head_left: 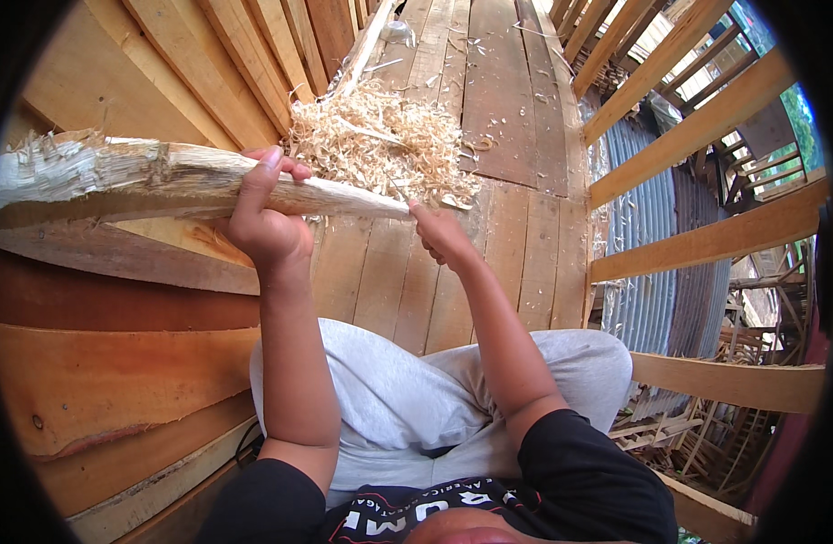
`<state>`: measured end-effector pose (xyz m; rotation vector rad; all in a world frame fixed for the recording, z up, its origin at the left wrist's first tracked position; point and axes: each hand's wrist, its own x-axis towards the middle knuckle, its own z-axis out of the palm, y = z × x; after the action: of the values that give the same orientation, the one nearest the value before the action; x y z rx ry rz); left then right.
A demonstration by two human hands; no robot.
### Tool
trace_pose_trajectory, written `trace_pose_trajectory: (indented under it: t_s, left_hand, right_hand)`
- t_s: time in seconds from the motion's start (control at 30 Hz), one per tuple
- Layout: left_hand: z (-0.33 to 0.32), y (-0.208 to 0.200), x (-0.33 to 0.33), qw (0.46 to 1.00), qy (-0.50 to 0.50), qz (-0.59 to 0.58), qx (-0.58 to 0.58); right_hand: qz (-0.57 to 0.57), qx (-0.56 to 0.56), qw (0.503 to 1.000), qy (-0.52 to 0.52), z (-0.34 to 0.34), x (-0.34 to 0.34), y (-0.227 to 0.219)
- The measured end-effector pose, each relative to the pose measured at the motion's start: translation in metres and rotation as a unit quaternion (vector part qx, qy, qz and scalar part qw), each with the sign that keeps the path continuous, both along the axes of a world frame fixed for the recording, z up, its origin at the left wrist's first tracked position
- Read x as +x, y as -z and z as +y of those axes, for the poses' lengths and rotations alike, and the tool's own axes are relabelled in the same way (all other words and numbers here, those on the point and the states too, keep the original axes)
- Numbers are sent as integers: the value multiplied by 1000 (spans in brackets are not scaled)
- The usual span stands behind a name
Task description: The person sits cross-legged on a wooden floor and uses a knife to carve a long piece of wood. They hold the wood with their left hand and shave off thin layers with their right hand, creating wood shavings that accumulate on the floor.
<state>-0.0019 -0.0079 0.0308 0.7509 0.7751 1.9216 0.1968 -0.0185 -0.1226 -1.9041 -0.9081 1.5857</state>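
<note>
the tapered wooden pole (194, 181) is being steadied, apparently for checking, from nine o'clock toward centre: clasped by the left hand (262, 225), pinched at its tip by the right hand (442, 238). for any turning, both grips are probably being needed. ragged fibres are being shown at nine, paler wood at the tip.

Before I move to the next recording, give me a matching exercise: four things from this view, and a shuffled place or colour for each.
1. left hand
2. right hand
3. shavings
4. trousers

A. at the thin tip of the long wood piece
B. grey
C. partway along the wood piece
D. heaped on the floorboards

Pairs: 1-C, 2-A, 3-D, 4-B
</note>
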Motion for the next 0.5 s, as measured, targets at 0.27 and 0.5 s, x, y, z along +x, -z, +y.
trace_pose_trajectory:
  t_s: [0.27, 0.5]
  left_hand:
    - [-2, -2, 0, 1000, 23, 0, 3]
    - [3, 0, -10, 999, -14, 30, 26]
  right_hand:
    - [243, -111, 964, -2, 1, 15, -6]
    - [147, -53, 979, 132, 8, 35, -14]
